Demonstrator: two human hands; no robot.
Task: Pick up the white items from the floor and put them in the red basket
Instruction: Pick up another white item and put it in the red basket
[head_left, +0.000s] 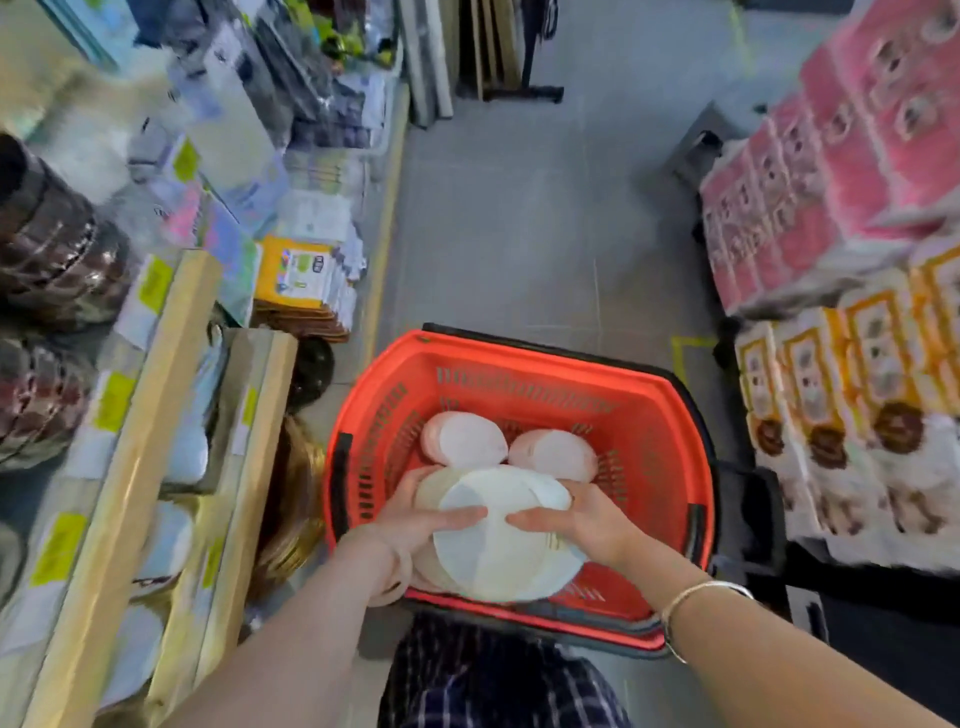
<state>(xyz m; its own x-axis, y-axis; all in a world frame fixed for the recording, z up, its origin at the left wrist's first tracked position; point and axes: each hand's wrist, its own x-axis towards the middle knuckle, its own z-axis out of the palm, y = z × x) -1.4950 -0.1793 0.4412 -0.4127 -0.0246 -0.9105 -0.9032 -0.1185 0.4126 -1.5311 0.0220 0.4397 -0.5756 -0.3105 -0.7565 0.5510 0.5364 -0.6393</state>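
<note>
Now the left hand and right hand both grip a white plate stack over the red basket, two more stacks inside.

Bright, even indoor light fills the aisle, with only soft shadows beside the red basket. Left of the basket the shelves smear with motion blur; right of it the stacked boxes bow from wide-angle distortion.

I hold a white round stack over the red basket. Two more white stacks lie inside.
</note>
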